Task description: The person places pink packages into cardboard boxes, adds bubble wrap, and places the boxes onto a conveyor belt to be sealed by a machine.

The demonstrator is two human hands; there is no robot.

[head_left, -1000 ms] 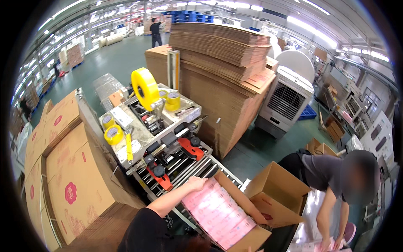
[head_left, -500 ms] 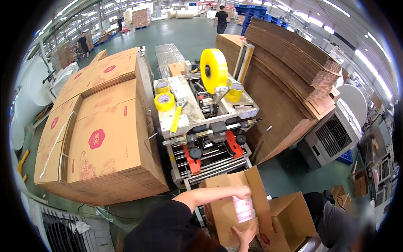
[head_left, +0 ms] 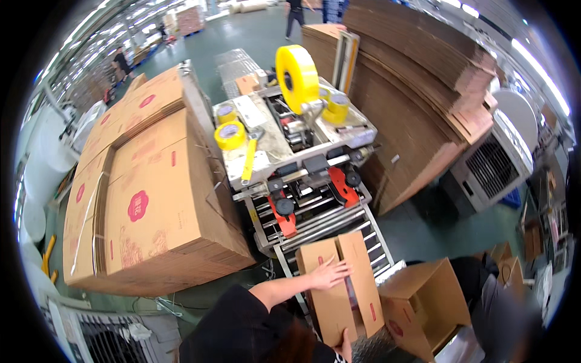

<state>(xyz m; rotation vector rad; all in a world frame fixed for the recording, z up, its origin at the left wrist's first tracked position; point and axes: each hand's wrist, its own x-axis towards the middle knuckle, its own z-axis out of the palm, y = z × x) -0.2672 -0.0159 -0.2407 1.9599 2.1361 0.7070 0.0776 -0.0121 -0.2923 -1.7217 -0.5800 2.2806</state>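
In front of me a cardboard box (head_left: 327,305) rests on a roller conveyor (head_left: 321,228). Its two long top flaps are folded inward, and a narrow gap between them gives a glimpse of the packs inside. My left hand (head_left: 331,274) lies flat across the flaps with its fingers spread. At the box's near end, my right hand (head_left: 345,349) grips the edge; only part of its fingers shows. Just to the right stands an open cardboard box (head_left: 437,296) with its flaps up.
Beyond the box is a tape-sealing machine (head_left: 290,136) with a large yellow tape roll (head_left: 297,79) and red guides. Stacked flat cartons (head_left: 148,199) flank it left, and a tall cardboard stack (head_left: 411,97) right. An air cooler (head_left: 493,169) and a person in dark clothes (head_left: 505,308) are at right.
The box's flaps have been folded down over the pink-and-white packs. My left hand has come out of the box onto the flaps; my right hand has shifted to its near end.
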